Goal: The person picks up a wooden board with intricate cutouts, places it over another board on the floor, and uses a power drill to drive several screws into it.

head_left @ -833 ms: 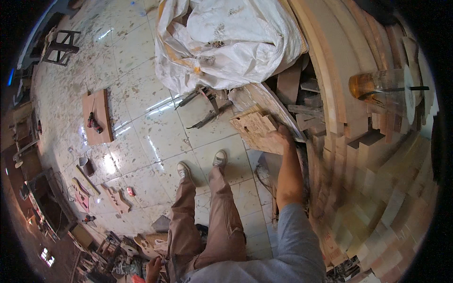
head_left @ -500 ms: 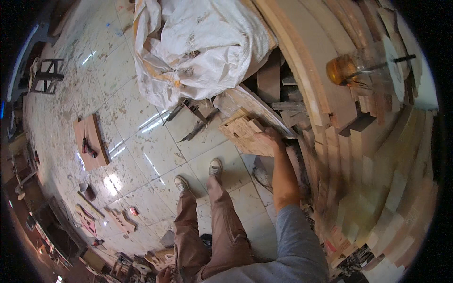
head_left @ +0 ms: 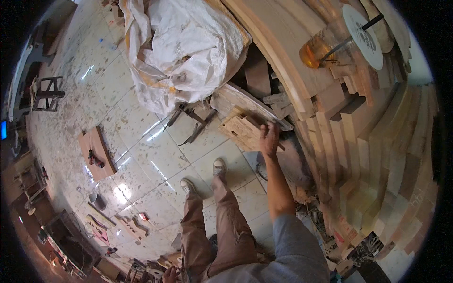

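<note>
My right hand (head_left: 270,139) is at the right end of a rough wooden block (head_left: 239,128) with a small dark slot in it. Its fingers look loosened and point upward, slightly apart, against the block's face. Behind the block, a longer pale plank (head_left: 247,104) slants beside the stacked timber. At the lower edge, only part of my left hand (head_left: 170,275) shows next to my trouser leg, and its fingers are too small and cropped to read.
Curved timber is stacked (head_left: 349,122) along the right, with a lidded plastic cup (head_left: 330,45) holding amber drink and a straw. A large white sack (head_left: 188,47) lies ahead. Left on the tiled floor are a board (head_left: 96,153) with a drill (head_left: 96,160) and cut wooden pieces (head_left: 131,228).
My right hand has loosened from the block, its fingers now pointing up instead of wrapped over the edge. The block stays leaning in about the same place. The view has shifted slightly.
</note>
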`<state>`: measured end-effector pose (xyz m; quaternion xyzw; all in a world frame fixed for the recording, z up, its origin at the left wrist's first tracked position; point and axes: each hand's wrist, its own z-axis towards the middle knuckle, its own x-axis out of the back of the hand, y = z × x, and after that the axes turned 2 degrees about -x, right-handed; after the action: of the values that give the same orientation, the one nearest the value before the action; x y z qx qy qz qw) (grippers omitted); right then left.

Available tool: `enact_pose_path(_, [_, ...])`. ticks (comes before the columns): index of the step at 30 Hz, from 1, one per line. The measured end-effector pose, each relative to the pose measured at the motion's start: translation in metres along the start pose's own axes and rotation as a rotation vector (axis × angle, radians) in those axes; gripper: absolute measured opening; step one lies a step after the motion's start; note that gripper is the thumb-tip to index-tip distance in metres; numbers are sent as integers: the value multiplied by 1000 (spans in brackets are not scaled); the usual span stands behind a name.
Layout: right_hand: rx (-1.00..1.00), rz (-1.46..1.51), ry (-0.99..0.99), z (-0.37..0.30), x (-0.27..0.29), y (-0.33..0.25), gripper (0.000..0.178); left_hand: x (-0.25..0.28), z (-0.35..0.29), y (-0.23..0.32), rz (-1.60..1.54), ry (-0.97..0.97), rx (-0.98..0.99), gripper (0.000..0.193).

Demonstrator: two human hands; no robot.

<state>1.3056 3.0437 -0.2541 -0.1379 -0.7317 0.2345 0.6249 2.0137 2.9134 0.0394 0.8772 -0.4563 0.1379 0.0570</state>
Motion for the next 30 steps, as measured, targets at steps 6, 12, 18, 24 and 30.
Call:
enact_pose_path(6, [-2, -498, 79, 20, 58, 1, 56, -10, -13, 7, -112, 54, -26, 49])
enact_pose_path(12, [114, -705, -83, 45, 54, 7, 56, -10, 1, 2, -76, 72, -51, 52])
enact_pose_path(18, [93, -505, -363, 26, 49, -4, 55, -16, -3, 3, -12, 51, -65, 55])
enact_pose_path(24, [176, -578, -450, 42, 82, -30, 50, -20, -23, 37, -11, 115, -141, 42])
enact_pose_path(30, [320, -663, -427, 31, 175, -79, 48, -24, 22, -10, 53, 15, -398, 48])
